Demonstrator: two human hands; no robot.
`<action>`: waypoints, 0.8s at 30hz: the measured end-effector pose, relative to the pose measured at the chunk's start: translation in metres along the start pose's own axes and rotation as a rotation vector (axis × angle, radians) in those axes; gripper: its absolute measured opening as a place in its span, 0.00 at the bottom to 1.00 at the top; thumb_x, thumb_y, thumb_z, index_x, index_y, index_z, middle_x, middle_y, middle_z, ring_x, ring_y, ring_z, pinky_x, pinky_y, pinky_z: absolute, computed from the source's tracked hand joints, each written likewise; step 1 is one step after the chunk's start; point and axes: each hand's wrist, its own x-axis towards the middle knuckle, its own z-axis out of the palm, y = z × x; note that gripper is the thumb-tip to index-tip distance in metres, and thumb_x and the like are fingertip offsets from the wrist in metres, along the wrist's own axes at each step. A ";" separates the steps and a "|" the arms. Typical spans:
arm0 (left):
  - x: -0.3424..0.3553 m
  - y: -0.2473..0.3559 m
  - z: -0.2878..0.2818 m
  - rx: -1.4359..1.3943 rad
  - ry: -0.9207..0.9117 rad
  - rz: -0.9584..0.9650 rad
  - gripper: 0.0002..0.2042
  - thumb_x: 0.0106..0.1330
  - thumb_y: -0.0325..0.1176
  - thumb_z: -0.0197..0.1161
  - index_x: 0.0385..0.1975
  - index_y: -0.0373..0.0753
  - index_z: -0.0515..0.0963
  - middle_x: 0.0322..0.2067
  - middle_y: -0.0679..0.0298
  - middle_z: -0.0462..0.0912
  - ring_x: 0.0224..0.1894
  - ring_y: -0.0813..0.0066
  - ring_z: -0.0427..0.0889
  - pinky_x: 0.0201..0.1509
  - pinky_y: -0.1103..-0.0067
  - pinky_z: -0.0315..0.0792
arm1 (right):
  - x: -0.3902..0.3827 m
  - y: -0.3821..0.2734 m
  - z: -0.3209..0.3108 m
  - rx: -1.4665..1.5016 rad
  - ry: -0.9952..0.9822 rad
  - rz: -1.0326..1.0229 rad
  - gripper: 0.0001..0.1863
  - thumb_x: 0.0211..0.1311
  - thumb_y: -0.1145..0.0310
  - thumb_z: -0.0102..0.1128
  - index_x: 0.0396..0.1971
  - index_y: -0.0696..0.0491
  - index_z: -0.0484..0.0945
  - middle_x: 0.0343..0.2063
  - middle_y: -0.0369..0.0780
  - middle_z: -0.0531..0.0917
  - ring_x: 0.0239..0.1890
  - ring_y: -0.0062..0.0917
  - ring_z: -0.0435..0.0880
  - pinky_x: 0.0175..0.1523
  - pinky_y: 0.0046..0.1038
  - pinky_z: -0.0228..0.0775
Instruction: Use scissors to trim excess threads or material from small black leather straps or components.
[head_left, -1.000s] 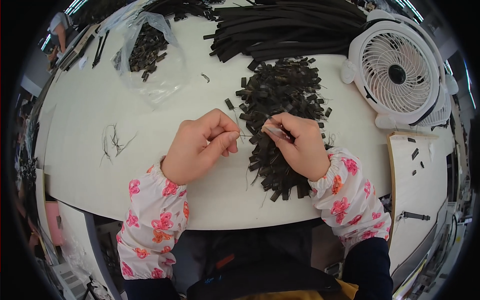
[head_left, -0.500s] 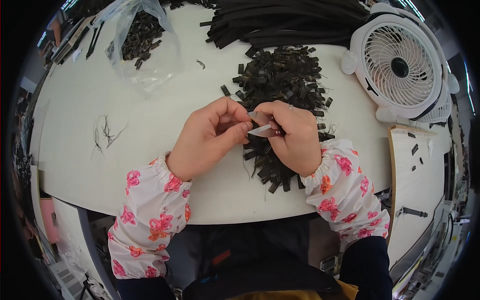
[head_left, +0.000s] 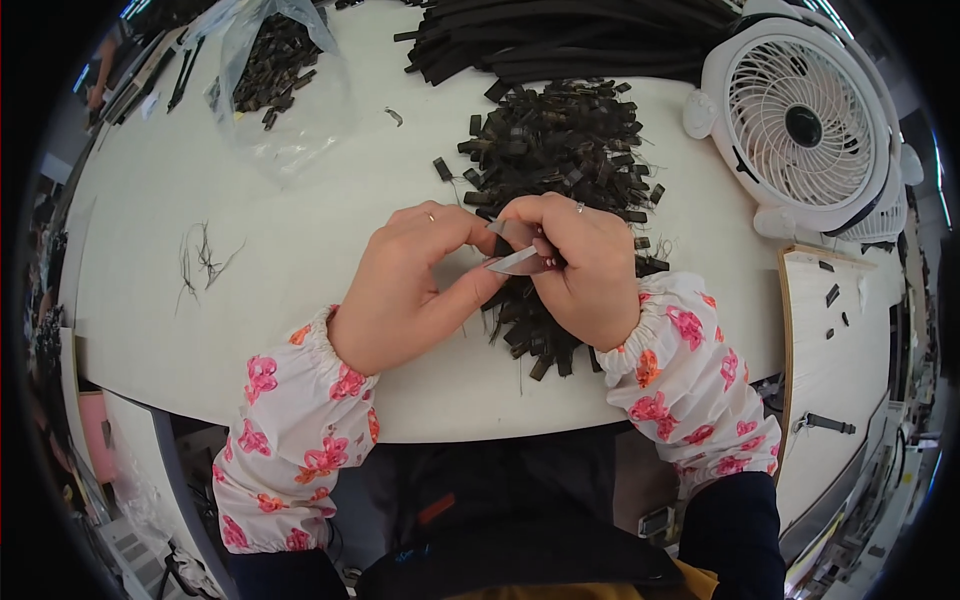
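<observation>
Over the near part of a heap of small black fabric loops [head_left: 555, 140] with loose thread ends, both hands meet. My right hand [head_left: 588, 268] is closed round a pair of thread snips [head_left: 517, 262], whose two pale metal blades point left and stand apart. My left hand [head_left: 400, 290] pinches a small black piece, apparently one of the loops, between thumb and index finger, right at the blades. Most of that piece is hidden by fingers and blades.
A clear plastic bag [head_left: 335, 105] of similar black pieces lies at the far left. Black strips [head_left: 570, 40] are stacked at the back. A white fan [head_left: 715, 125] stands at the far right, beside a wooden-edged board [head_left: 850, 370]. Thread scraps [head_left: 205, 258] lie on the left.
My left hand has turned, its index finger now reaching straighter toward the snips. My right hand stays nearly in place, the snips' blades still apart. The view has shifted slightly.
</observation>
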 end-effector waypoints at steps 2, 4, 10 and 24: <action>0.000 0.000 0.006 -0.304 -0.089 -0.344 0.09 0.52 0.27 0.62 0.31 0.30 0.75 0.26 0.59 0.78 0.28 0.73 0.76 0.35 0.80 0.68 | 0.000 0.002 -0.001 -0.012 -0.006 -0.017 0.17 0.32 0.86 0.58 0.28 0.56 0.72 0.19 0.36 0.76 0.18 0.24 0.77 0.22 0.22 0.67; 0.004 -0.004 0.000 -0.254 -0.057 -0.339 0.07 0.54 0.25 0.60 0.31 0.29 0.75 0.25 0.60 0.78 0.27 0.76 0.76 0.33 0.82 0.68 | 0.002 0.005 -0.004 -0.047 -0.043 0.004 0.16 0.33 0.86 0.59 0.27 0.56 0.72 0.19 0.36 0.76 0.19 0.24 0.77 0.22 0.22 0.67; 0.003 -0.016 -0.007 -0.425 0.092 -0.413 0.06 0.61 0.26 0.55 0.34 0.31 0.74 0.27 0.66 0.78 0.28 0.84 0.74 0.33 0.86 0.67 | -0.002 0.009 0.000 0.028 -0.089 0.069 0.14 0.34 0.84 0.58 0.26 0.55 0.74 0.22 0.35 0.77 0.19 0.24 0.77 0.23 0.22 0.68; 0.004 -0.009 0.011 -1.000 0.159 -0.657 0.09 0.67 0.34 0.49 0.39 0.36 0.67 0.24 0.64 0.78 0.24 0.80 0.76 0.30 0.85 0.70 | 0.009 0.004 -0.022 -0.214 -0.031 0.063 0.21 0.42 0.63 0.68 0.37 0.56 0.76 0.21 0.35 0.76 0.17 0.22 0.76 0.20 0.20 0.66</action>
